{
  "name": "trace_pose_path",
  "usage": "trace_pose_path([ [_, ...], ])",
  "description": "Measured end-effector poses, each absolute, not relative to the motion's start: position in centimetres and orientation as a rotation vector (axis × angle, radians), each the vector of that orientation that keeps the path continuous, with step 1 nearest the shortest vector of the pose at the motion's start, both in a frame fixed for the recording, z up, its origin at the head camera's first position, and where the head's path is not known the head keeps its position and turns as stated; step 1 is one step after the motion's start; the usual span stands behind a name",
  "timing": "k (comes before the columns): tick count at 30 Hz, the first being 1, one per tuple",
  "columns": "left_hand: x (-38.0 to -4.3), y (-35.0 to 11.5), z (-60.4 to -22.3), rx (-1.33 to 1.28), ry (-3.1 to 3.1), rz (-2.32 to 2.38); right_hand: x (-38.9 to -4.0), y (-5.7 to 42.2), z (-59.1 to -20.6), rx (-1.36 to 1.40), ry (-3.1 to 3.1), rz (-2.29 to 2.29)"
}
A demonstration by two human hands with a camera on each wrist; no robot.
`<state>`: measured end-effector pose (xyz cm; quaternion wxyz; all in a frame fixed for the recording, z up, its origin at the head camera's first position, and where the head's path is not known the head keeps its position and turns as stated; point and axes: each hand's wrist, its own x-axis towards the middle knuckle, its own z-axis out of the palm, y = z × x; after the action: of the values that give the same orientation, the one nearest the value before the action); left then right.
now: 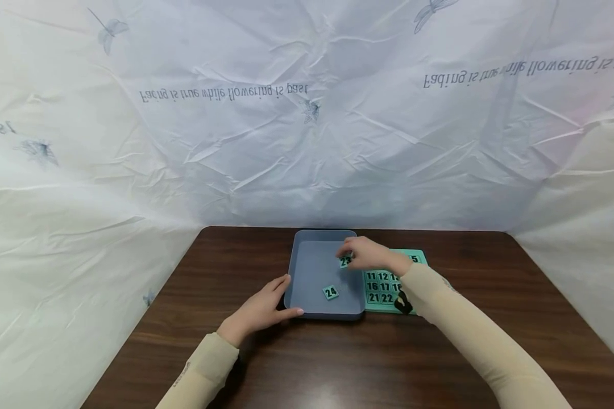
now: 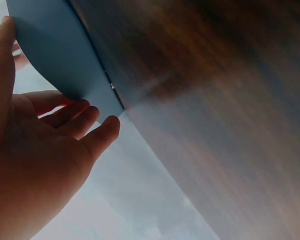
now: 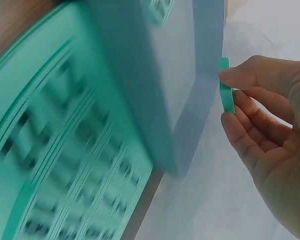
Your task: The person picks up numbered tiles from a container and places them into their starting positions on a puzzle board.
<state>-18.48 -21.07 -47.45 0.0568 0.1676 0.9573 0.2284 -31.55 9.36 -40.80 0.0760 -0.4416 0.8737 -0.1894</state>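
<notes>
My right hand (image 1: 365, 253) pinches a small green number tile (image 1: 345, 262) marked 23, held above the far right part of a blue-grey tray (image 1: 309, 272). Seen edge-on in the right wrist view, the tile (image 3: 228, 104) sits between thumb and fingertips. Another tile (image 1: 330, 292), marked 24, lies tilted on the tray floor nearer me. My left hand (image 1: 261, 309) rests at the tray's near left corner, fingers along the left side and thumb at the front. In the left wrist view, its fingertips touch the tray's wall (image 2: 55, 45).
A green number board (image 1: 381, 308) with rows of numbered tiles lies against the tray's right side, partly covered by my right forearm. A black thing (image 1: 403, 303) overlaps its near edge. Both stand on a dark wooden table (image 1: 225, 255), with patterned white sheeting (image 1: 266, 159) behind.
</notes>
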Motion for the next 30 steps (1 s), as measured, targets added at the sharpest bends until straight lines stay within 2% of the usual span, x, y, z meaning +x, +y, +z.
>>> trace_pose_path([
  [16,-18.6,-21.0,-47.6,0.504,2.915,0.674,-30.2,21.8,-41.8,-1.018,2.756,-0.719],
  [30,-18.5,-20.8,-47.3,0.501,2.923,0.656,-26.3,23.8,-45.8,-0.975,2.632,-0.879],
])
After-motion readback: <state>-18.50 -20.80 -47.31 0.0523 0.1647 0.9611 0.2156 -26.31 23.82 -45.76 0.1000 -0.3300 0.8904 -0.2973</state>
